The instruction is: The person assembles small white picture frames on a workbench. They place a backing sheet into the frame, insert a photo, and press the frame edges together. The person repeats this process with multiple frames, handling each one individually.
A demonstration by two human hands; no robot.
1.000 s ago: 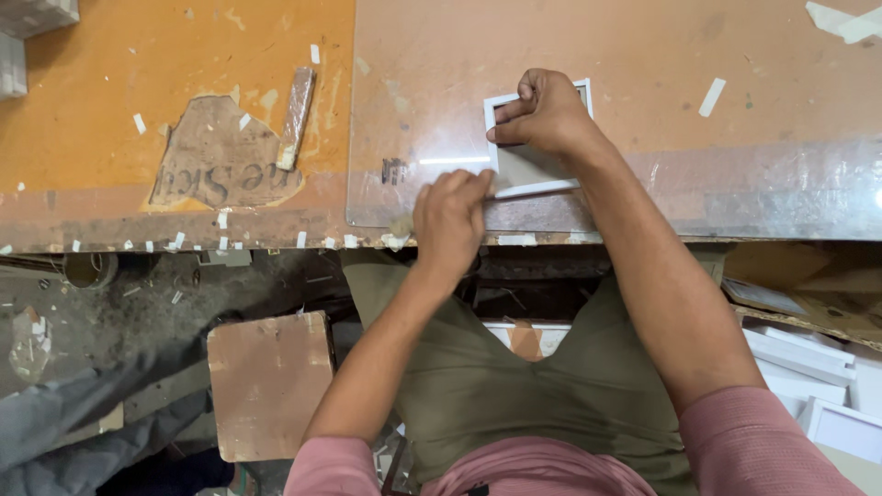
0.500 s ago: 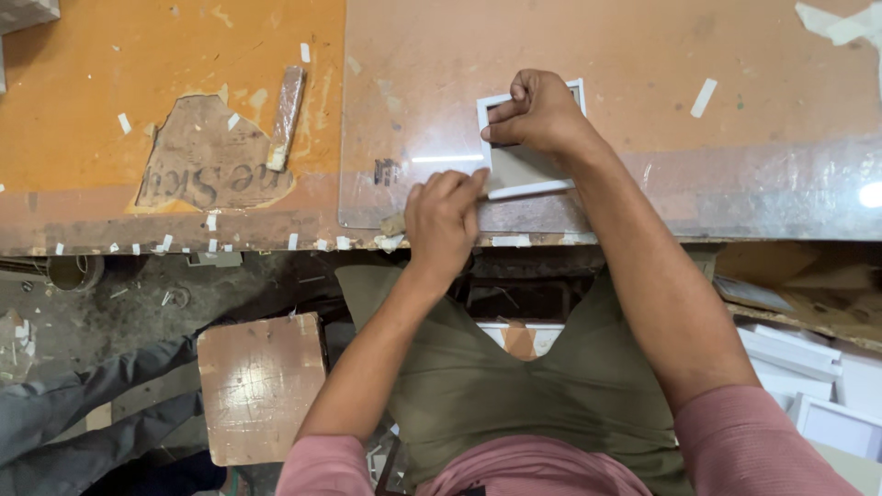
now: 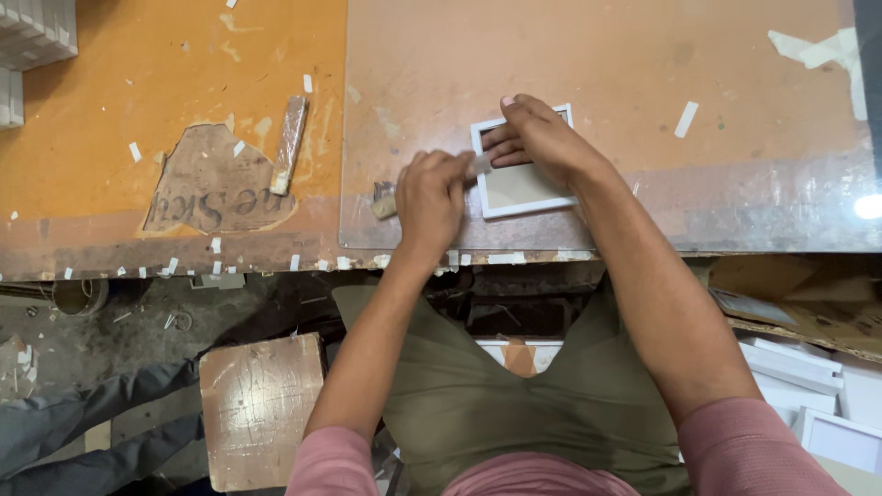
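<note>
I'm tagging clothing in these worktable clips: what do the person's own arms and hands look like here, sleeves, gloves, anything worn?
Both hands are bare: no gloves, and no rings or watch that I can make out on the left hand or the right hand. The forearms are uncovered too. Dusty pink sleeves are pushed up near the elbows on both arms. No markings show on the sleeves.

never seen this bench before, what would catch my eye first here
First the two hands at the middle of the worktable: the right hand presses on a small white frame while the left hand works a small tool at its left edge. Then the torn brown patch in the orange surface at left, a worn wooden stick beside it.
</note>
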